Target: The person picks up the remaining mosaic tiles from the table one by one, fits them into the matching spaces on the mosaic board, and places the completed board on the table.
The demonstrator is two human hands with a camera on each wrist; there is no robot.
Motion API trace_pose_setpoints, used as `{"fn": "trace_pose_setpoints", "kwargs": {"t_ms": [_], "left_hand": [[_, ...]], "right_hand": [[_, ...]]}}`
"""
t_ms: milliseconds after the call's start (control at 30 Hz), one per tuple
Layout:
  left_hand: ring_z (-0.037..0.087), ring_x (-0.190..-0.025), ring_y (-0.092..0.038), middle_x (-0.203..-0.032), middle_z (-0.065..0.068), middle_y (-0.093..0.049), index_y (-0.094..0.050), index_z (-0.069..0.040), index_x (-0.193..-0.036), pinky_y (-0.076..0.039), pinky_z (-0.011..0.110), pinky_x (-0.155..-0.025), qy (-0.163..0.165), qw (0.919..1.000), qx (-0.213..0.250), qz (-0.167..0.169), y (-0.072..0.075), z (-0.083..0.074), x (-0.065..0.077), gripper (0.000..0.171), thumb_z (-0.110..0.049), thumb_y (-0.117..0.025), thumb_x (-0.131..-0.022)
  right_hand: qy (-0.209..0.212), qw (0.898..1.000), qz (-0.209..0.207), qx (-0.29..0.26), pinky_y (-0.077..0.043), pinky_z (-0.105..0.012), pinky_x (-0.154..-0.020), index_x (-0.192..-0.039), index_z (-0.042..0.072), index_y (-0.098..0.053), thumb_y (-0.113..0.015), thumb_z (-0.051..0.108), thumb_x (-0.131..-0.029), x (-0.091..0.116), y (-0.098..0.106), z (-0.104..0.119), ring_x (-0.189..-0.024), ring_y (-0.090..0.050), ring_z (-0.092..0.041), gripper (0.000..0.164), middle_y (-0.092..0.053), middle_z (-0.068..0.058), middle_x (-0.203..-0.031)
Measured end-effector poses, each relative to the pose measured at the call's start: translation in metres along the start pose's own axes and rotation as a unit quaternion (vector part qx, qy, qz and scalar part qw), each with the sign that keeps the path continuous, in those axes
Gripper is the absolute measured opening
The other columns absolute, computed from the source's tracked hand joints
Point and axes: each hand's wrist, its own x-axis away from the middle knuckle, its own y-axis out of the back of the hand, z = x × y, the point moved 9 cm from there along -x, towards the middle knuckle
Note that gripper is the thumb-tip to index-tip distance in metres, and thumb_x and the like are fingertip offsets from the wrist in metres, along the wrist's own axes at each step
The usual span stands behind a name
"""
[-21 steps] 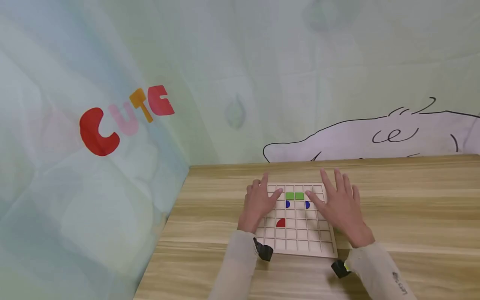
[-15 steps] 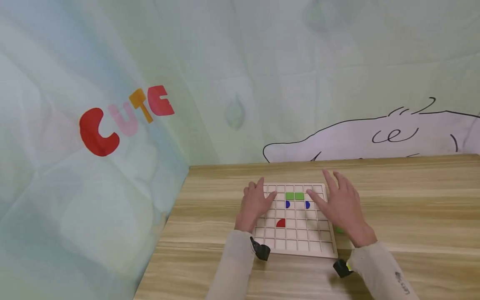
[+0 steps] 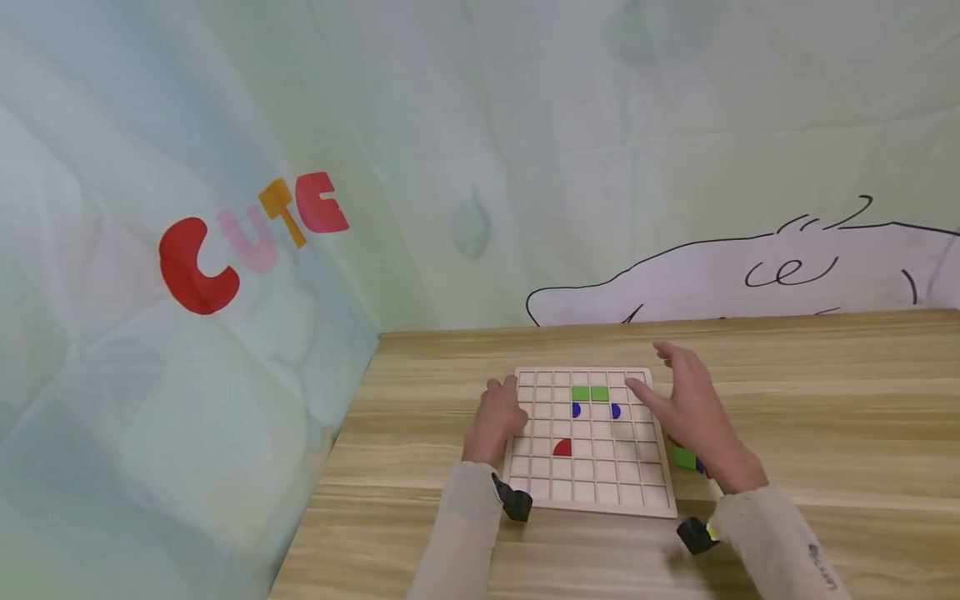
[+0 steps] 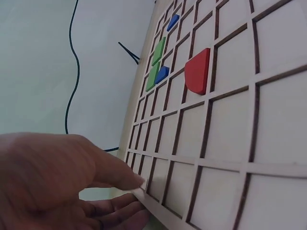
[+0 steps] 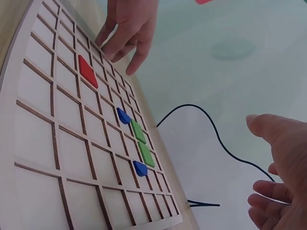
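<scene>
A pale wooden grid board [image 3: 600,507] lies on the table. Two green squares [image 3: 590,393] sit side by side in its cells, with two blue half-round pieces [image 3: 616,411] just nearer and a red quarter-round piece [image 3: 562,448] left of centre. At the board's left edge, my left hand [image 3: 495,421] holds the rim, its thumb [image 4: 129,179] on top and its fingers [image 4: 120,215] along the outer side. My right hand [image 3: 693,417] hovers over the right edge, thumb spread from the fingers, holding nothing; the right wrist view shows it apart from the board.
Beside the board on the right, a green piece [image 3: 684,457] and bits of blue and red show, partly hidden under my right hand. Printed cloth [image 3: 465,167] hangs behind and left of the wooden table [image 3: 862,417]. Each wrist wears a small black camera [image 3: 516,500].
My left hand has drawn back leftward from over the grid to the board's left edge, its fingers curling in. My right hand has shifted slightly right, uncovering coloured pieces beside the board.
</scene>
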Motion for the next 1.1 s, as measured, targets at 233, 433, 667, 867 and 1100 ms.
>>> {"fn": "trace_pose_setpoints", "kwargs": {"t_ms": [233, 433, 667, 867, 1100], "left_hand": [[0.029, -0.106, -0.047, -0.135, 0.023, -0.039, -0.037, -0.006, -0.145, -0.042, 0.046, -0.092, -0.003, 0.9995, 0.024, 0.019, -0.001, 0.005, -0.001, 0.059, -0.002, -0.053, -0.088], [0.028, -0.104, -0.045, -0.131, 0.021, -0.041, -0.038, -0.005, -0.144, -0.041, 0.043, -0.094, -0.031, 0.9982, 0.038, 0.035, -0.002, 0.008, -0.004, 0.058, 0.003, -0.049, -0.087], [0.029, -0.107, -0.042, -0.134, 0.021, -0.040, -0.037, -0.005, -0.146, -0.039, 0.041, -0.091, -0.057, 0.9952, 0.060, 0.052, -0.003, 0.014, -0.006, 0.065, 0.007, -0.048, -0.083], [0.026, -0.092, -0.042, -0.119, 0.016, -0.041, -0.034, -0.006, -0.148, -0.036, 0.034, -0.074, -0.055, 0.9940, 0.059, 0.074, -0.004, 0.018, -0.007, 0.075, 0.008, -0.054, -0.077], [0.024, -0.087, -0.043, -0.111, 0.012, -0.039, -0.031, -0.006, -0.150, -0.035, 0.030, -0.069, -0.052, 0.9936, 0.048, 0.088, -0.006, 0.020, -0.008, 0.079, 0.006, -0.057, -0.076]], "right_hand": [[-0.011, 1.000, 0.007, -0.021, -0.040, -0.057, -0.093, -0.140, -0.005, -0.037, -0.065, 0.034, -0.090, -0.001, 0.002, -0.006, -0.120, -0.043, -0.042, 0.069, -0.043, -0.026, -0.136], [-0.020, 0.999, 0.004, -0.029, -0.040, -0.057, -0.094, -0.140, -0.005, -0.036, -0.064, 0.032, -0.090, 0.000, 0.008, -0.011, -0.120, -0.042, -0.042, 0.068, -0.042, -0.026, -0.136], [-0.012, 0.999, -0.009, -0.033, -0.038, -0.058, -0.094, -0.140, -0.006, -0.034, -0.063, 0.028, -0.091, 0.002, 0.019, -0.015, -0.120, -0.042, -0.043, 0.066, -0.042, -0.028, -0.135], [-0.009, 0.999, -0.019, -0.028, -0.038, -0.059, -0.093, -0.140, -0.008, -0.034, -0.062, 0.027, -0.092, 0.004, 0.030, -0.021, -0.118, -0.042, -0.045, 0.065, -0.043, -0.030, -0.133], [-0.031, 0.999, -0.011, -0.025, -0.037, -0.060, -0.094, -0.141, -0.006, -0.033, -0.062, 0.032, -0.092, 0.006, 0.037, -0.035, -0.119, -0.041, -0.045, 0.069, -0.041, -0.029, -0.136]]}}
